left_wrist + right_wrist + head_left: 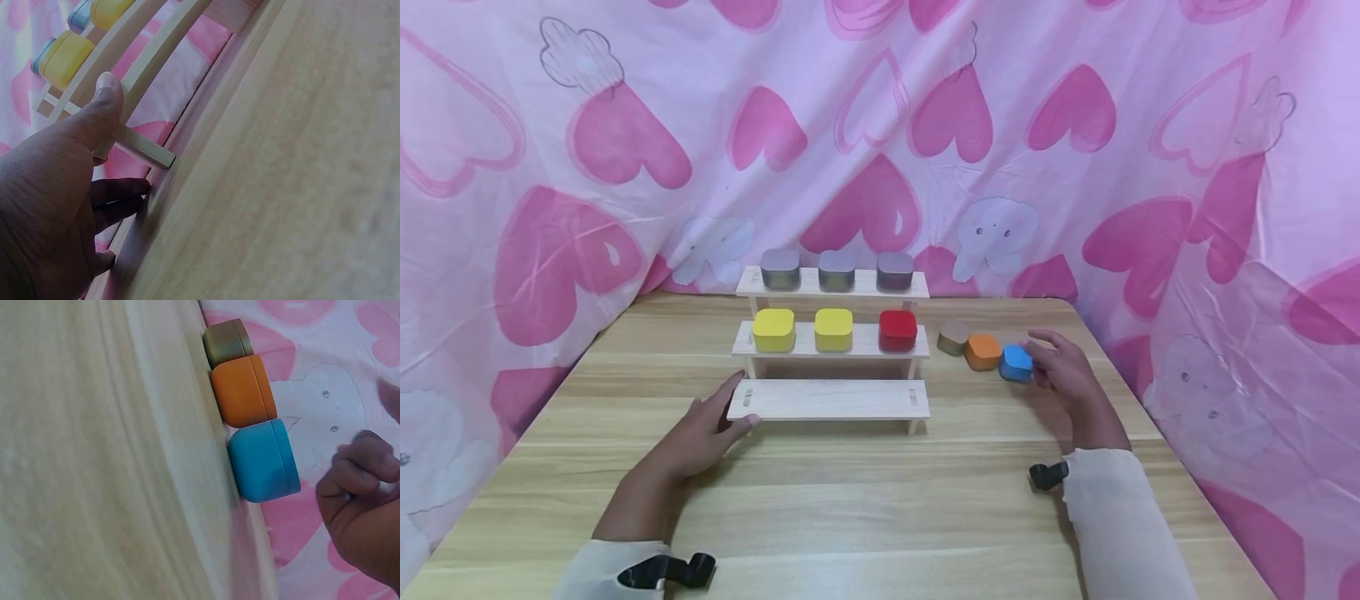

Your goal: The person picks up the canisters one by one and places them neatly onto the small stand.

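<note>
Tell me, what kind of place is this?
Probably a small sorting play corner: a wooden table, a stepped wooden shelf holding coloured blocks, and a pink heart curtain hung all around.

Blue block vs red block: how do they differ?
The blue block sits on the table, right of the rack; the red block sits on the rack's middle shelf. The right hand is at the blue one; nothing touches the red. Both share a rounded-square shape.

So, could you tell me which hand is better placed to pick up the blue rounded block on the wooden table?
Right. The right hand is right beside the blue rounded block, fingers curled near it, while the left hand rests at the wooden stepped rack's bottom shelf, far across the wooden table.
</note>
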